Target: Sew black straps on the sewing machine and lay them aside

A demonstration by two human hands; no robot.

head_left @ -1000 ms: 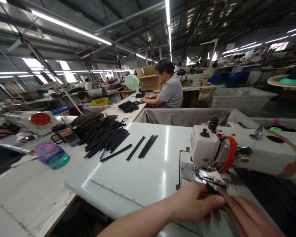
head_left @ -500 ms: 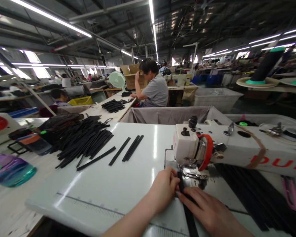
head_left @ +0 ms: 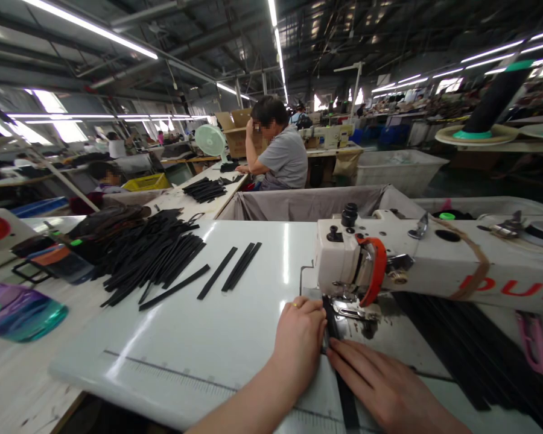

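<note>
Head | black strip [head_left: 346, 401] | long axis fore-aft | far end leftward

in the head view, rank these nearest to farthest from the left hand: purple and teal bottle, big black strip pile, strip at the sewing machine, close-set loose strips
From the left hand:
1. strip at the sewing machine, just to its right
2. close-set loose strips, ahead and left
3. big black strip pile, farther left
4. purple and teal bottle, far left
</note>
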